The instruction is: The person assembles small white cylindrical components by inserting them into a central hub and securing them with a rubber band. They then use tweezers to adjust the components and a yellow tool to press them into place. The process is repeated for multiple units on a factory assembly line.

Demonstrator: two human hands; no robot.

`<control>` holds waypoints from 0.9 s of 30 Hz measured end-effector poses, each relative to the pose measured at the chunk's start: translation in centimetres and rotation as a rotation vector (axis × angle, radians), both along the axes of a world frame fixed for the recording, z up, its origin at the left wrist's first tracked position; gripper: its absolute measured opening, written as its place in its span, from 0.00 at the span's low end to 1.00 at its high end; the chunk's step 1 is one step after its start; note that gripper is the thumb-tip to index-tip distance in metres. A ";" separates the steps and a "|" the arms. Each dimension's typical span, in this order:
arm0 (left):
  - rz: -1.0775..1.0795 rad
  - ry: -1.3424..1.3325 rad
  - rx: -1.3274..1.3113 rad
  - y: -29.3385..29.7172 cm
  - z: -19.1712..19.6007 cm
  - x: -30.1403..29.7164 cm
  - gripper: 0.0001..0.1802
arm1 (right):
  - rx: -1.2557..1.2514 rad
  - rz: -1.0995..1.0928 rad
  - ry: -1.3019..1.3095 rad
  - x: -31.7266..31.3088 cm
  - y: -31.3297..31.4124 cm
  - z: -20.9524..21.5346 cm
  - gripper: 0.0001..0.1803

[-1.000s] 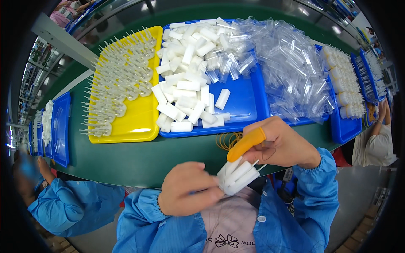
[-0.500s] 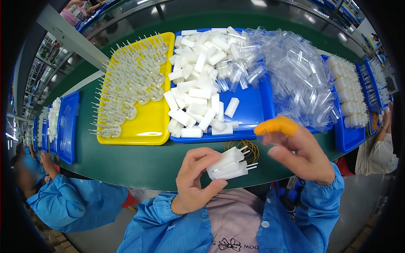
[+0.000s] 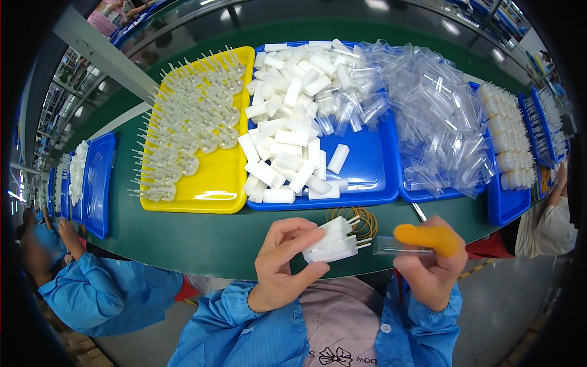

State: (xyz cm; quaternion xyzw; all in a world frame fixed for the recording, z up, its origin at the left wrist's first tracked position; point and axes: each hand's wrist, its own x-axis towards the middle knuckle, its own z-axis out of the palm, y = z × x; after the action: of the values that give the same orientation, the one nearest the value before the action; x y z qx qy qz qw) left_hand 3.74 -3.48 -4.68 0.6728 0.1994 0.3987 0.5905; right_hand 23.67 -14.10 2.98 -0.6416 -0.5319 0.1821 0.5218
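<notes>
My left hand [image 3: 284,263] grips a small bundle of white blocks [image 3: 329,246] between thumb and fingers. Thin white prongs stick out of the bundle's right end. Held in my right hand [image 3: 433,269] is a clear plastic sleeve [image 3: 394,246], pinched by the thumb and a finger in an orange finger cot [image 3: 431,238]. The sleeve points left, close to the prongs but apart from them. Behind the bundle, a coil of tan rubber bands [image 3: 368,221] lies on the green table [image 3: 183,235].
A yellow tray [image 3: 217,192] bears rows of pronged pale parts [image 3: 189,122]. Beside it, a blue tray [image 3: 367,162] contains loose white blocks [image 3: 290,137]. Clear sleeves [image 3: 434,116] pile up to the right, with banded white bundles [image 3: 507,134] beyond. A person in blue [image 3: 110,293] sits at left.
My right hand has come down and closer to me, its fingers now closed on a clear sleeve pointing at the bundle. My left hand stays nearly still.
</notes>
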 end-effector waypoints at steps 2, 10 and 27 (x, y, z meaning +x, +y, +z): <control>0.004 -0.006 0.019 0.0 0.0 0.0 0.26 | -0.003 -0.004 0.011 -0.6 0.8 -0.6 0.18; 0.063 0.013 0.147 0.1 0.1 0.4 0.25 | -0.039 -0.121 0.369 -2.0 0.1 -1.9 0.10; 0.135 0.166 0.434 0.1 0.9 0.6 0.24 | -0.063 -0.105 0.609 -1.9 0.4 -2.1 0.09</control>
State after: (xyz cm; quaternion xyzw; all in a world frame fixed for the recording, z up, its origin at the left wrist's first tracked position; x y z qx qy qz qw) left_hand 4.38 -3.36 -3.81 0.7994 0.2016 0.4142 0.3856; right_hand 21.81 -13.70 0.85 -0.6001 -0.3114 0.3552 0.6455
